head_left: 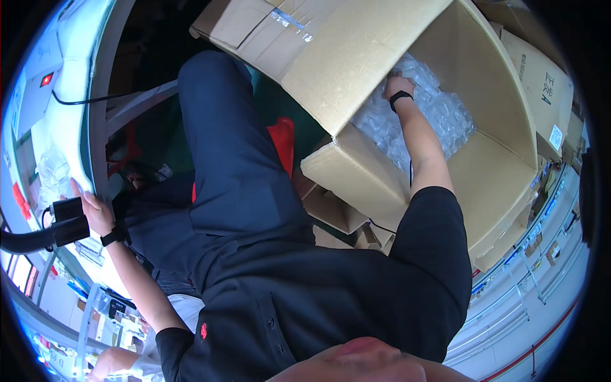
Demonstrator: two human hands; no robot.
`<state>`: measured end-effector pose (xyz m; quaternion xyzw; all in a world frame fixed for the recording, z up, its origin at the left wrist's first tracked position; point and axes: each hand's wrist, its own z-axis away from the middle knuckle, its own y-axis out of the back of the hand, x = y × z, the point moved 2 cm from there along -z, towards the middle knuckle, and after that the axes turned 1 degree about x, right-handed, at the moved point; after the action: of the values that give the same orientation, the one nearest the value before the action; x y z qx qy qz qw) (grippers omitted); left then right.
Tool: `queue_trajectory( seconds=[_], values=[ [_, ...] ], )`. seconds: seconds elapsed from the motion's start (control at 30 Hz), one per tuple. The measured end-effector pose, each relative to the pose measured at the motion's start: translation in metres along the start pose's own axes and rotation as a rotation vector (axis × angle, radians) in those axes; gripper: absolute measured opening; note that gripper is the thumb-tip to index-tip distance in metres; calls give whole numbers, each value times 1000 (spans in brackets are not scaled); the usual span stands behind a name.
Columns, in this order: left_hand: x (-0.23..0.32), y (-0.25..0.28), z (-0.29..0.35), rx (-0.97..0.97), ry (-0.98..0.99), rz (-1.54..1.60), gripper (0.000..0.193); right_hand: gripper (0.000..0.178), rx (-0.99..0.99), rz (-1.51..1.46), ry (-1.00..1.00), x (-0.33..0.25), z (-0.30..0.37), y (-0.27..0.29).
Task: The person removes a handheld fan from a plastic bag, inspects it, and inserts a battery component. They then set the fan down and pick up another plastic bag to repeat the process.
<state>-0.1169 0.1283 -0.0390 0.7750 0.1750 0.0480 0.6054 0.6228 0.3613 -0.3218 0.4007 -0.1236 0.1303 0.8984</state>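
Note:
My right hand [398, 86], a black band at its wrist, reaches into a large open cardboard box [356, 57]. Its fingers curl down among a heap of clear plastic pieces [439, 111]; what they hold, if anything, is hidden. Over on the left, my left hand [97, 215] lies at the edge of a white worktable [76, 127], fingers stretched out and holding nothing I can see. Close in front of that hand, a black device on a thick black arm [67, 219] covers part of it.
Another cardboard box [541, 89] stands behind the open one at the right. Smaller open cartons [334, 210] sit below it, beside my leg. A red object [283, 143] is on the floor past my knee. Someone else's arm [111, 363] shows at the lower left.

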Motion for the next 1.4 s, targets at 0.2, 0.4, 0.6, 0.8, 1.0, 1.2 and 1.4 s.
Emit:
queue_trajectory(
  seconds=[0.2, 0.4, 0.6, 0.8, 1.0, 1.2, 1.4],
  values=[
    [-8, -32, 2, -160, 131, 85, 52, 46, 15, 141, -348, 35, -49, -77],
    [-8, 8, 5, -18, 24, 10, 51, 45, -81, -50, -371, -13, -47, -46],
    [5, -12, -4, 29, -11, 70, 51, 65, 101, -171, -279, 50, -45, -77],
    [-2, -16, 5, -20, 72, 195, 50, 79, 166, -75, 19, 39, -2, -22],
    [-11, -4, 15, -141, 379, 592, 56, 84, 382, -350, -63, 50, 58, 67],
    [2, -7, -4, 181, 69, 209, 62, 58, 643, -744, -8, 99, 177, 145],
    [-11, 26, -8, 269, 156, 272, 58, 62, 921, -1124, 268, 32, 373, 248]
  ],
)
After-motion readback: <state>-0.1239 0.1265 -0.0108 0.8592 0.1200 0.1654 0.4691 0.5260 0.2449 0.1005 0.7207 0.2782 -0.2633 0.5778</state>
